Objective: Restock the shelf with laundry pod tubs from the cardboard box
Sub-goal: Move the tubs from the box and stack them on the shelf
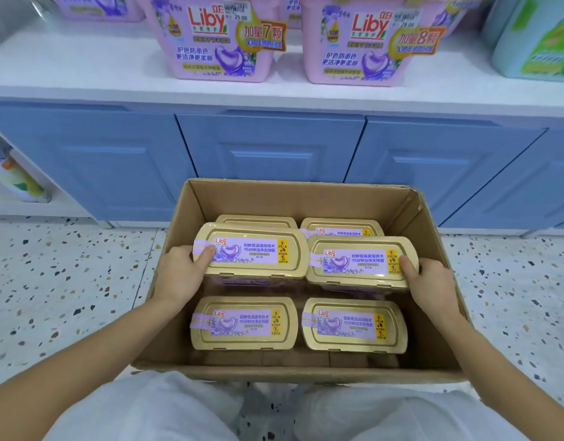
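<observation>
An open cardboard box [293, 198] sits on the floor in front of me, holding several gold-lidded laundry pod tubs. My left hand [178, 275] grips the left end of a raised tub [252, 253], thumb on its lid. My right hand [433, 284] grips the right end of a second raised tub [360, 262]. Both held tubs sit higher than the two tubs nearest me [244, 323] [354, 326]. Two more lids show behind. Above, on the white shelf [83, 74], stand two pink Liby tubs [217, 36] [366, 39].
Blue cabinet doors [268, 148] run below the shelf, right behind the box. A teal and green package [535, 43] stands at the shelf's right end. More pink tubs show at the shelf's back. Speckled terrazzo floor [67, 281] lies on both sides; my white-trousered knees are at the bottom.
</observation>
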Available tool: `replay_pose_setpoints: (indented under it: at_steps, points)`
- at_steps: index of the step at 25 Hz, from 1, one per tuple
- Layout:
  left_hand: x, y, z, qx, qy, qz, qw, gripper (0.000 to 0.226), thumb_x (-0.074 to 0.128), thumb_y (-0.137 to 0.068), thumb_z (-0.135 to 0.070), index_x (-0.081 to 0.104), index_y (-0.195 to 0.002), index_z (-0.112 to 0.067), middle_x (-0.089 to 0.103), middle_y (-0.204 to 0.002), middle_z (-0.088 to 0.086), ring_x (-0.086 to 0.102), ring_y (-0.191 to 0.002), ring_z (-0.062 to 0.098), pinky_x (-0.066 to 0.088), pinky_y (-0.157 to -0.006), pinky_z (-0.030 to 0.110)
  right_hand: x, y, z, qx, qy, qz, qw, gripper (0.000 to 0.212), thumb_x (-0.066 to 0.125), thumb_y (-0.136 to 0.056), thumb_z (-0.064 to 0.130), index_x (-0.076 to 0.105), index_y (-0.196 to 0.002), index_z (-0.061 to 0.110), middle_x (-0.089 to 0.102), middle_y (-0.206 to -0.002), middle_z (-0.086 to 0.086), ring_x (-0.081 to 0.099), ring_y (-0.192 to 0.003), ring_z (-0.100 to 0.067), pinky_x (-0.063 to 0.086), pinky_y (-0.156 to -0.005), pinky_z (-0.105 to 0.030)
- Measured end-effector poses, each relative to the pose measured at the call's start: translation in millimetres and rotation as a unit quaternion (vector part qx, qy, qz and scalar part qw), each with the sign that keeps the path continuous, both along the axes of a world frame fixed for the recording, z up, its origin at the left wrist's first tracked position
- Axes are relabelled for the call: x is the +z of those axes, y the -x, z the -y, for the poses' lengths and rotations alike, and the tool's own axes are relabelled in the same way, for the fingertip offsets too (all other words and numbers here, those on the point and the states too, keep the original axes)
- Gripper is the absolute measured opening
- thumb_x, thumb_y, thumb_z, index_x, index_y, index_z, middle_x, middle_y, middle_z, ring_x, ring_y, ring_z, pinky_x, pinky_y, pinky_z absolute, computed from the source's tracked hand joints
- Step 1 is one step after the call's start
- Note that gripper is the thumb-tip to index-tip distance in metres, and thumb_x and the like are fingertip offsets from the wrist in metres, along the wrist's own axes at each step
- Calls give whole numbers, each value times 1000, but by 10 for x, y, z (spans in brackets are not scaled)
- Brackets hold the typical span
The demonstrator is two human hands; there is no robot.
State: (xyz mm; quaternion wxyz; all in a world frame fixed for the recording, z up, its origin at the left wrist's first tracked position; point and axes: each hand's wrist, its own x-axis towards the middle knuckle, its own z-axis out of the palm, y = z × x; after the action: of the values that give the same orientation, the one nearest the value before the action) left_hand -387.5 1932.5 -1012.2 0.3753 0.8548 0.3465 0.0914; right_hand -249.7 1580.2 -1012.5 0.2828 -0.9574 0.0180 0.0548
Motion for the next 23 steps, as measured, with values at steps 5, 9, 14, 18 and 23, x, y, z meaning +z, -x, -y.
replay_pose_setpoints:
  at_steps: [5, 9, 14, 18, 23]
  points:
    - [535, -17, -152, 45, 64, 75, 994, 33, 60, -84, -37, 64, -64, -11, 70, -71, 15, 67, -68, 33, 57, -70, 50, 720, -94, 19, 8, -40, 38, 998, 46, 48, -92, 34, 55, -60, 2, 49, -51, -8, 47, -57, -28, 30, -50, -30]
    - [1103, -126, -433, 72, 76, 129, 986, 34, 62, -81, -37, 66, -58, -11, 68, -50, 1, 68, -52, 23, 58, -71, 48, 1356, -315, -2, -1, -64, 93, 994, 53, 50, -91, 36, 52, -56, -4, 43, -50, -15, 42, -59, -33, 28, -52, -36]
    - [1841, -332, -621, 71, 45, 188, 979, 36, 59, -83, -36, 67, -61, -9, 62, -38, -8, 61, -36, 9, 54, -68, 35, 2123, -572, -152, 4, -103, 141, 985, 53, 51, -90, 34, 54, -55, -6, 41, -48, -15, 39, -58, -31, 27, -52, -35]
    - [2320, -472, -752, 74, 72, 247, 963, 34, 61, -81, -35, 66, -57, -11, 63, -39, -3, 63, -39, 15, 57, -75, 47, 2734, -740, -324, 10, -128, 165, 978, 51, 52, -90, 36, 62, -67, -9, 56, -59, -20, 47, -63, -33, 29, -55, -35]
    - [2969, -629, -901, 66, 56, 305, 948, 34, 63, -79, -35, 64, -59, -7, 63, -39, 1, 67, -56, 33, 58, -69, 46, 3530, -923, -490, 29, -147, 217, 964, 48, 55, -88, 36, 56, -58, -1, 56, -62, -20, 47, -60, -37, 33, -56, -38]
